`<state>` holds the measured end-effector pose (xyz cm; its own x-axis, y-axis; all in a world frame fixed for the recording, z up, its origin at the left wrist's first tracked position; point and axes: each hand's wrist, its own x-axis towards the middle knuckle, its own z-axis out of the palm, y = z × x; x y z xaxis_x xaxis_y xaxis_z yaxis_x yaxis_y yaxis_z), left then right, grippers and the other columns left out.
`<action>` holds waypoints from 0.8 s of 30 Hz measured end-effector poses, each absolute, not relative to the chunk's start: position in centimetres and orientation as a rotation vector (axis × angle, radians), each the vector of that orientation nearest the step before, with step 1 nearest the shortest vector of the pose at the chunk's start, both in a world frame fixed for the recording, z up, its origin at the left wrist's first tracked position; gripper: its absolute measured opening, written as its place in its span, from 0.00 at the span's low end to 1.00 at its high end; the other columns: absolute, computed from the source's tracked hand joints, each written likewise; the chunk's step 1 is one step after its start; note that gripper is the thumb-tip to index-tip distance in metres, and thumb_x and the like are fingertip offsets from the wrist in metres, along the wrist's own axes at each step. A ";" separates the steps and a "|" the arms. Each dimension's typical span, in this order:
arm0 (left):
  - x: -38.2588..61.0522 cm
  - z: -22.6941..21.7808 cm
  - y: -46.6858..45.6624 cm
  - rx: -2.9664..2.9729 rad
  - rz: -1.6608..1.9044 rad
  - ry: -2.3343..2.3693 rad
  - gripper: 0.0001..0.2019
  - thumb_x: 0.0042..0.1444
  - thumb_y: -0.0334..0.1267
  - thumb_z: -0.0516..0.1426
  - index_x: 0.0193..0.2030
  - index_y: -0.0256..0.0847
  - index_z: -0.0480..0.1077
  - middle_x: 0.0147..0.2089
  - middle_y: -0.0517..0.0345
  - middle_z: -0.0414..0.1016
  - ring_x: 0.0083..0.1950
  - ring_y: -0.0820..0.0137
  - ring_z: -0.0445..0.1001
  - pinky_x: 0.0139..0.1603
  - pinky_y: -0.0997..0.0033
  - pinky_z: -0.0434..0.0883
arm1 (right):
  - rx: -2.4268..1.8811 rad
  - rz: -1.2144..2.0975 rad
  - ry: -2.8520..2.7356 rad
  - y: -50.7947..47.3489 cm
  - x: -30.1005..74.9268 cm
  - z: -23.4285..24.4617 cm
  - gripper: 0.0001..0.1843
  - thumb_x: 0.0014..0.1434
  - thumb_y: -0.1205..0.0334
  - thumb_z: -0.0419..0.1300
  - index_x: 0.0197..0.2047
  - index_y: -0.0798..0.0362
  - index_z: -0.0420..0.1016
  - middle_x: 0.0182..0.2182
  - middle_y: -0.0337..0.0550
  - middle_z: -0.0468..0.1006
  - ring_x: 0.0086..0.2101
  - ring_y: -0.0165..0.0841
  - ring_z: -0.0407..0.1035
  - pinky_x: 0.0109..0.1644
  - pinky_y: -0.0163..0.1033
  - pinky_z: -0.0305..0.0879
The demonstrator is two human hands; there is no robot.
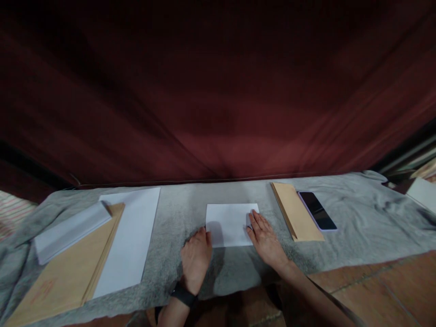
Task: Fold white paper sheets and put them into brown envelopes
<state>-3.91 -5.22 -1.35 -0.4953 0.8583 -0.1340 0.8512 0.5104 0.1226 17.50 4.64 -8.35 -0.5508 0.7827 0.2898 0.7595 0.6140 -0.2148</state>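
Note:
A white sheet of paper [228, 225] lies on the grey cloth in front of me, its long side running left to right; it looks folded, though I cannot be sure. My left hand [196, 252], with a black watch [184, 294] on the wrist, is closed at the paper's left edge, thumb and curled fingers against it. Across from it, my right hand [265, 236] rests open on the right edge, its fingers stretched out over the paper and the thumb apart.
To the left, a larger white sheet [139, 236] lies partly under brown envelopes [75, 259], with a folded white paper [73, 231] on top. At right are more folded brown envelopes [299, 213] and a phone [317, 211]. Grey cloth [361, 218] covers the surface; a dark red curtain [218, 113] hangs behind.

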 end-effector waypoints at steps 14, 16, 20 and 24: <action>-3.9 -1.5 -5.3 1.533 0.059 2.582 0.22 0.71 0.40 0.42 0.52 0.34 0.75 0.42 0.41 0.83 0.43 0.57 0.83 0.38 0.65 0.72 | -1.404 0.103 -2.502 4.0 16.4 -5.6 0.30 0.73 0.50 0.45 0.66 0.62 0.68 0.67 0.59 0.64 0.67 0.46 0.59 0.70 0.53 0.56; -4.0 -1.5 -5.4 1.528 0.033 2.586 0.22 0.71 0.40 0.42 0.52 0.34 0.74 0.41 0.42 0.83 0.42 0.56 0.83 0.36 0.64 0.71 | -1.450 0.088 -2.492 3.7 15.8 -5.3 0.31 0.73 0.48 0.45 0.66 0.62 0.69 0.67 0.60 0.65 0.66 0.47 0.60 0.69 0.52 0.56; -4.0 -1.7 -5.4 1.532 -0.004 2.602 0.22 0.71 0.40 0.41 0.49 0.36 0.75 0.39 0.43 0.83 0.39 0.57 0.83 0.33 0.66 0.70 | -1.516 0.010 -2.453 3.1 14.7 -5.6 0.37 0.71 0.43 0.48 0.67 0.68 0.65 0.68 0.66 0.61 0.66 0.53 0.59 0.70 0.55 0.52; -4.0 -2.2 -5.6 1.599 0.046 2.631 0.23 0.71 0.40 0.40 0.50 0.35 0.75 0.40 0.43 0.83 0.40 0.58 0.82 0.35 0.66 0.70 | -1.516 -0.017 -2.456 2.7 14.3 -6.2 0.39 0.71 0.45 0.49 0.68 0.72 0.61 0.69 0.70 0.57 0.68 0.55 0.55 0.71 0.56 0.50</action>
<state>-3.99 -5.59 -2.22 -0.4591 0.8876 -0.0374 0.8857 0.4606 0.0579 14.29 2.71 -6.24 -0.4247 0.8780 0.2209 0.8809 0.4571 -0.1231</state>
